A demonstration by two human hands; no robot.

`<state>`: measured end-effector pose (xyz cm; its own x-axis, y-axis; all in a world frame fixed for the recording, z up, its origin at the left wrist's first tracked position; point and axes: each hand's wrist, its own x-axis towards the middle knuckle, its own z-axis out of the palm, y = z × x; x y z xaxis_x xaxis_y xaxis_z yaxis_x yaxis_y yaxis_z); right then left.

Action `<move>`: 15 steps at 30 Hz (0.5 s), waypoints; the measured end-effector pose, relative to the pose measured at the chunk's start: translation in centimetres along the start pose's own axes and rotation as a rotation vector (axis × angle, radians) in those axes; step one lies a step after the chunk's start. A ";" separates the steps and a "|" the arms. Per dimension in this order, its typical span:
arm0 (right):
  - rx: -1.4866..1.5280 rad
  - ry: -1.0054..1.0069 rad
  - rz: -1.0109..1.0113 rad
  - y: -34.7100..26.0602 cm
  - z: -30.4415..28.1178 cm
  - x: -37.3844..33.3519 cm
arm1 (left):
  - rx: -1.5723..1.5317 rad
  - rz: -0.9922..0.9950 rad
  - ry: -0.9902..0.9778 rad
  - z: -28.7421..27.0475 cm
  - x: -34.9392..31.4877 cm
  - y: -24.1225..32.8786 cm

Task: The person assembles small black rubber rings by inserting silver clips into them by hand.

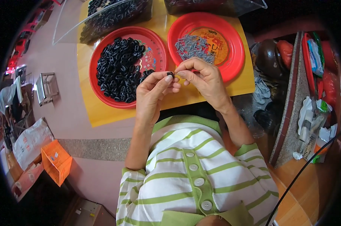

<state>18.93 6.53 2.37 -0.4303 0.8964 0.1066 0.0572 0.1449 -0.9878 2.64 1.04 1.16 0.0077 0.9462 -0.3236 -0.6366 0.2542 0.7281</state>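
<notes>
Between the thumb and fingers of my left hand is a small black plastic piece. My right hand is closed in a pinch right beside it; whatever its fingertips hold is too small to make out. Under and left of my left hand, a red round tray carries a heap of black oval plastic pieces with holes. Beyond my right hand, a red plate bears a pile of small grey pin-like parts.
Clear plastic bins of black pieces stand at the table's far side. Low on the right are slippers and a dark round jar. A metal stool and an orange box are at left.
</notes>
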 end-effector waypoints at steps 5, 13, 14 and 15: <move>0.102 0.038 0.065 -0.2 0.7 -0.1 | 0.031 0.010 0.005 0.2 0.0 0.2; -0.045 0.083 0.009 -0.2 1.3 -0.2 | 0.065 0.051 0.049 0.2 -0.1 0.0; -0.070 0.106 -0.004 -0.2 1.5 -0.2 | 0.064 0.051 0.050 0.3 -0.1 0.0; -0.070 0.106 -0.003 -0.1 1.7 -0.3 | 0.044 0.061 0.057 0.3 -0.1 -0.2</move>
<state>17.50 5.57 2.30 -0.3334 0.9345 0.1247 0.1206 0.1735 -0.9774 2.96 0.92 1.25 -0.0744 0.9475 -0.3111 -0.6004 0.2065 0.7726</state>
